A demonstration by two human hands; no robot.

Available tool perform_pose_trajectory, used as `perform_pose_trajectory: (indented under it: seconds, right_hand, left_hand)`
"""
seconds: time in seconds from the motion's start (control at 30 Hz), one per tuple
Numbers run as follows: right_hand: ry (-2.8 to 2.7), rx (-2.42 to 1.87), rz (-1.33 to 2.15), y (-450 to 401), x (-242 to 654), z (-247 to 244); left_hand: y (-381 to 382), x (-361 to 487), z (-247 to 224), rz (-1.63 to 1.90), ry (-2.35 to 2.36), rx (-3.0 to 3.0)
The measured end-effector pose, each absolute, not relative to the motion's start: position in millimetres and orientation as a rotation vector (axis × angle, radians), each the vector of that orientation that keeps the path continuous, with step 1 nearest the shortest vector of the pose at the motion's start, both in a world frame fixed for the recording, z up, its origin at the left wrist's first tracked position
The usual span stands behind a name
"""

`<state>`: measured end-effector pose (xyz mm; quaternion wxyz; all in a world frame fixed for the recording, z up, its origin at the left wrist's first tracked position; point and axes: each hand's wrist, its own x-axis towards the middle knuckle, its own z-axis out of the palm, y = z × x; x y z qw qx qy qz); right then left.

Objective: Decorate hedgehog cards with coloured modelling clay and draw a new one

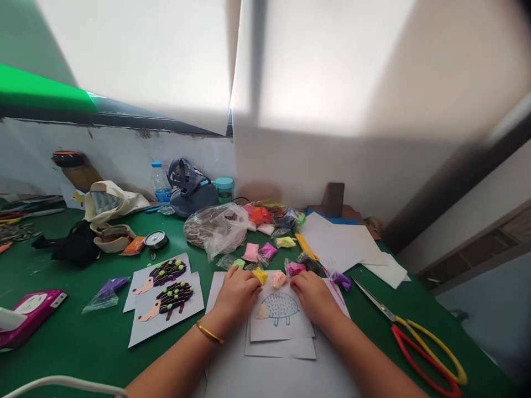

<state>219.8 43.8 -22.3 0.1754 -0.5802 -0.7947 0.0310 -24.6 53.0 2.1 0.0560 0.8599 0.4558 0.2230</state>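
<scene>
A white paper card [283,330] with a blue hedgehog drawing lies on more white sheets in front of me. Its hedgehog has a pale peach face patch. My left hand [239,292] has its bent fingers on the card's left edge, close to a piece of yellow clay [260,275]. On the opposite edge rest the curled fingers of my right hand [314,294], near magenta clay [295,269]. Peach clay [278,279] in clear wrap sits between both hands, at the card's top. The fingertips are partly hidden.
Two finished hedgehog cards [166,320] lie on the left, beside wrapped purple clay [111,287]. Large scissors [398,320] with red and yellow handles lie open at right. Behind are clay packets [251,252], a plastic bag [218,226] and white papers [336,243].
</scene>
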Motion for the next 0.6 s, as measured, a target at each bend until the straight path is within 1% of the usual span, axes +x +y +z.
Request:
perform_pose_trajectory:
  seconds: [0.3,0.6]
  right_hand:
    - [-2.170,-1.540,0.065,31.8,222.0,-20.2]
    - [-2.115,-1.469,0.176,20.4,219.0,-21.1]
  left_hand:
    - [44.3,-35.5,-0.5,1.010,1.285,2.547]
    - [36.7,-39.9,-1.9,0.927,1.322,2.549]
